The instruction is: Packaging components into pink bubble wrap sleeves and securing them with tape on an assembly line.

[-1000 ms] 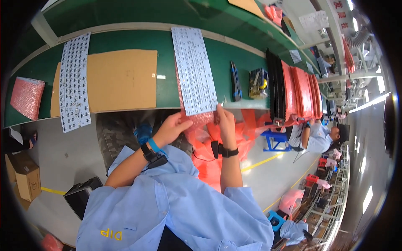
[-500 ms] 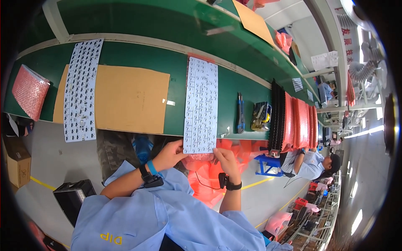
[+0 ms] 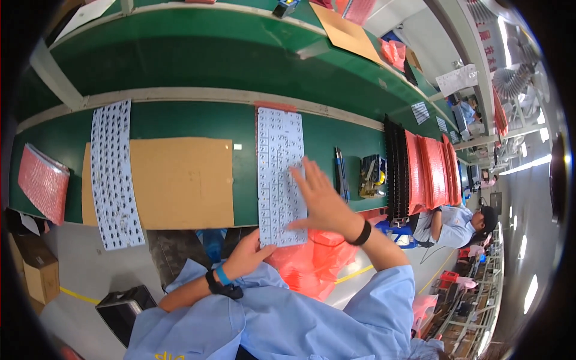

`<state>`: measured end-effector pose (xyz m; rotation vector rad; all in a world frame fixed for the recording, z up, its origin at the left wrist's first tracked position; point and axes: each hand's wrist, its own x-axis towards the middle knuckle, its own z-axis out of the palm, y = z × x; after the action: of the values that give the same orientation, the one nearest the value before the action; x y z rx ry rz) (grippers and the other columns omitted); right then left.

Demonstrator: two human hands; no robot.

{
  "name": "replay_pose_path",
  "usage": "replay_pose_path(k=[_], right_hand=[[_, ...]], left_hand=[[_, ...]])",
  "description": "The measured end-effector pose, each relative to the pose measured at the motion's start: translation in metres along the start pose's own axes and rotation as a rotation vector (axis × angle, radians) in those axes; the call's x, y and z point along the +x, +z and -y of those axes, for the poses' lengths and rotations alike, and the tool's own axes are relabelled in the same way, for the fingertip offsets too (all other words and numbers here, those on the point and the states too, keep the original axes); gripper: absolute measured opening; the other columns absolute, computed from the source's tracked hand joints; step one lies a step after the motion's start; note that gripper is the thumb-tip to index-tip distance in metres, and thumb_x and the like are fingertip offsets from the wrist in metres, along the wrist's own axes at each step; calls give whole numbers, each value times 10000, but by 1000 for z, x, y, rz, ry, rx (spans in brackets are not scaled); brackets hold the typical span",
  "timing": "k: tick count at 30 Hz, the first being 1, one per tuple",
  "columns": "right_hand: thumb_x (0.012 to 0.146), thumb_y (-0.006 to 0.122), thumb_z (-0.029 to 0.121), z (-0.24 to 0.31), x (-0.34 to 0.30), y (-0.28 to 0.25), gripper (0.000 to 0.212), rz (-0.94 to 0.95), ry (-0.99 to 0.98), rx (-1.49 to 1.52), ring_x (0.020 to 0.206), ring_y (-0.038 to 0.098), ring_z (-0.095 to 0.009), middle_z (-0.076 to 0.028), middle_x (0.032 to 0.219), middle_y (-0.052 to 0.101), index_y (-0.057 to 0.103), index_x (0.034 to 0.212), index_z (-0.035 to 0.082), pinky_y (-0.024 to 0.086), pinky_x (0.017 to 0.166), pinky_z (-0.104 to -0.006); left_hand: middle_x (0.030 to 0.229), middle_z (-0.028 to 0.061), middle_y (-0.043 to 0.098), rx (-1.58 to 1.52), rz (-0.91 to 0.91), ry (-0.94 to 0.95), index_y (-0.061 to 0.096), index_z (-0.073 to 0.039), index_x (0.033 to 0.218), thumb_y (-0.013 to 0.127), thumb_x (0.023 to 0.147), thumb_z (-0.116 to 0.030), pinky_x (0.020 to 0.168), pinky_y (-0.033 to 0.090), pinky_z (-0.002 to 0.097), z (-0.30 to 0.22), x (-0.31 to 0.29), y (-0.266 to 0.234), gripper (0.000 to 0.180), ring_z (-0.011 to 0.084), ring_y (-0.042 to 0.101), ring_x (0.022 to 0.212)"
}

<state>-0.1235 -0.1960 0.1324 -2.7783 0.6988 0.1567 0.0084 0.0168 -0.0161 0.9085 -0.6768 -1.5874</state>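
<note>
A long white keyboard circuit board [image 3: 281,144] lies lengthwise on the bench, its near end reaching past the front edge. Pink bubble wrap [image 3: 273,107] shows from beneath it at the far end. My left hand [image 3: 249,255] pinches the board's near left corner. Over its right half spreads my right hand [image 3: 324,201], fingers apart; whether the palm presses on the board cannot be made out. To the left, a second white keyboard board [image 3: 113,174] with dark marks lies across a brown cardboard sheet [image 3: 183,180].
Right of the board are a utility knife [image 3: 341,174], a small box of parts [image 3: 372,176], a black rack [image 3: 396,171] and stacked pink bubble-wrap bags [image 3: 429,171]. A bubble-wrapped pack [image 3: 43,183] sits far left. Another person [image 3: 453,225] sits at the right.
My right hand has left the board's near right corner and moved up over its surface, opening out. My left hand stays at the near left corner. The view has shifted.
</note>
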Motion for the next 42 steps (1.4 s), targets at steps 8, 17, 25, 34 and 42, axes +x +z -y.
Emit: replay_pose_path(k=[8, 17, 25, 34, 42], right_hand=[[697, 918, 457, 44, -18, 32, 1135, 77, -197, 66, 1547, 262, -514, -273, 1694, 240, 355, 1615, 98, 285, 1219, -648], [683, 926, 425, 33, -13, 31, 1088, 81, -235, 46, 1543, 288, -497, -267, 1680, 277, 407, 1581, 97, 293, 1222, -634], [678, 931, 409, 30, -10, 31, 1057, 87, -244, 40, 1541, 292, -497, -266, 1673, 293, 434, 1560, 100, 292, 1222, -638], [776, 883, 387, 18, 4, 4, 912, 74, -267, 113, 1504, 384, -458, -258, 1640, 370, 471, 1530, 83, 349, 1202, -602], [932, 720, 185, -85, 155, -22, 492, -102, -128, 172, 1242, 625, -390, -208, 1398, 623, 593, 1389, 55, 519, 1046, -433]], left_hand=[[1341, 75, 664, -79, -148, -120, 497, 21, 1470, 618, 1034, -24, 1036, 517, 307, -35, -35, -16, 455, 132, 621, 1226], [1369, 69, 658, -31, -143, -214, 534, 28, 1444, 600, 1062, -69, 1071, 485, 315, -26, -30, -19, 400, 131, 612, 1232], [1341, 61, 675, 2, -188, -188, 566, 30, 1415, 582, 1082, -110, 1060, 480, 302, -23, -30, -18, 362, 112, 609, 1208], [1365, 57, 661, -35, -181, -162, 564, 36, 1420, 562, 1101, -139, 1064, 473, 298, -18, -30, -18, 365, 106, 598, 1214], [1397, 72, 650, -35, -181, -101, 549, 45, 1450, 544, 1113, -163, 1087, 461, 305, -16, -29, -13, 396, 126, 587, 1248]])
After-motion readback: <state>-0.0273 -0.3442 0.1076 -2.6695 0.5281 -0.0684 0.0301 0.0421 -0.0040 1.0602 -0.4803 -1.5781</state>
